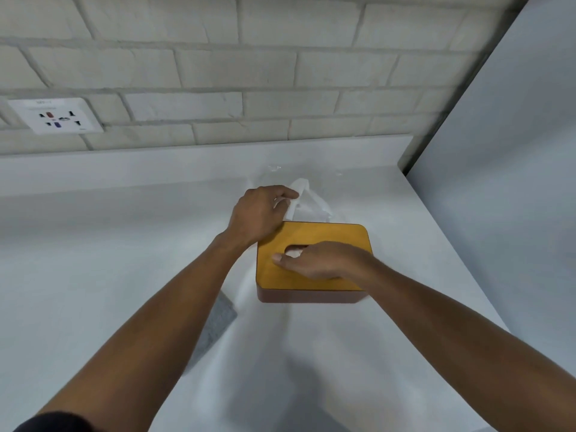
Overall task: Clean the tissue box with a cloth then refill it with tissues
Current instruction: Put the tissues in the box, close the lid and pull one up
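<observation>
Rectangular brown tissue box with yellow wooden lid (pixel 311 263) on white counter (pixel 93 260), near its right edge and back-right corner.
Right hand (pixel 318 260) pinches white tissue at the lid slot; left hand (pixel 261 213) grips loose white tissue (pixel 307 198) behind the box. Grey cloth (pixel 219 316) lies left of the box, under the left forearm. Brick wall with socket (pixel 56 115) behind.
</observation>
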Demonstrator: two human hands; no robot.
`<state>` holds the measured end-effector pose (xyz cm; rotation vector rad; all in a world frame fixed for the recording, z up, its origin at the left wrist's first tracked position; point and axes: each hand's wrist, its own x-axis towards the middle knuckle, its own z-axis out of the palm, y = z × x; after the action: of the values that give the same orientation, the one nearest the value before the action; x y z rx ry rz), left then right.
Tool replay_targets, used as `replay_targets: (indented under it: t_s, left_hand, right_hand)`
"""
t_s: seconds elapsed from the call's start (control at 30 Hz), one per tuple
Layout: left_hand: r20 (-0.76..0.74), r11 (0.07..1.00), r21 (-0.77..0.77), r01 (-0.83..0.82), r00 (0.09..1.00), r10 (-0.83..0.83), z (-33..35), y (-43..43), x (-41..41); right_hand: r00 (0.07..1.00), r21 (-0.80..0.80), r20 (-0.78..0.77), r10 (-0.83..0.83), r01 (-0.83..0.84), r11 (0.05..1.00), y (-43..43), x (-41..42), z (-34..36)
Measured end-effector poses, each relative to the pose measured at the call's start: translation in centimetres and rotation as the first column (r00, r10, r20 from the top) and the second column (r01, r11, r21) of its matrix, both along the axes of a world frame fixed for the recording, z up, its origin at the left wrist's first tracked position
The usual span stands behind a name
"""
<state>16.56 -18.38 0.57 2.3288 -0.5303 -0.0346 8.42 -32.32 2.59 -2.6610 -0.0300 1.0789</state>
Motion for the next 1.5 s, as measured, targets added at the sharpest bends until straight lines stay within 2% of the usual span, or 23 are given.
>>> replay_targets:
  t_s: [0.2,0.53,0.7,0.87,1.0,1.07,1.13,1.23,1.5]
  left_hand:
    - [-0.019,1.0,0.012,0.001,1.0,0.0,-0.7,0.0,-0.2]
    - [-0.032,1.0,0.018,0.023,0.999,-0.022,-0.8,-0.1,-0.1]
    - [-0.046,0.998,0.033,0.044,0.998,-0.043,-0.8,-0.3,-0.3]
    - [-0.063,0.999,0.032,0.038,0.997,-0.036,-0.7,-0.1,-0.6]
    - [-0.008,0.963,0.251,0.099,0.995,-0.1,-1.3,-0.1,-0.5]
    - [0.004,0.953,0.278,0.124,0.992,-0.13,-1.5,0.1,-0.6]
    - [0.0,0.952,0.272,0.137,0.99,-0.143,-1.6,0.3,-0.8]
    - [-0.03,0.903,0.376,0.206,0.977,-0.21,-2.0,0.7,-1.4]
    - [-0.001,0.821,0.524,0.229,0.963,-0.268,-1.7,0.7,-1.5]
  right_hand:
    - [0.98,-0.088,0.166,0.112,-0.099,0.991,-0.3,-1.9,0.5]
    - [0.93,-0.175,0.295,0.219,-0.172,0.969,-0.2,-1.9,-0.2]
    - [0.976,-0.108,0.162,0.145,-0.128,0.986,-0.9,-1.4,-0.3]
    - [0.959,-0.086,0.222,0.176,-0.161,0.983,-0.9,-2.0,-0.8]
    - [0.984,-0.065,0.122,0.132,-0.125,0.99,-0.8,-2.3,0.2]
    - [0.98,-0.063,0.128,0.152,-0.145,0.988,-0.6,-2.2,0.5]
    - [0.968,-0.071,0.16,0.191,-0.182,0.981,-0.5,-2.5,0.6]
    - [0.953,-0.101,0.202,0.225,-0.209,0.973,-0.8,-3.3,0.3]
    - [0.842,-0.058,0.462,0.28,-0.286,0.956,-2.1,-3.9,-2.0]
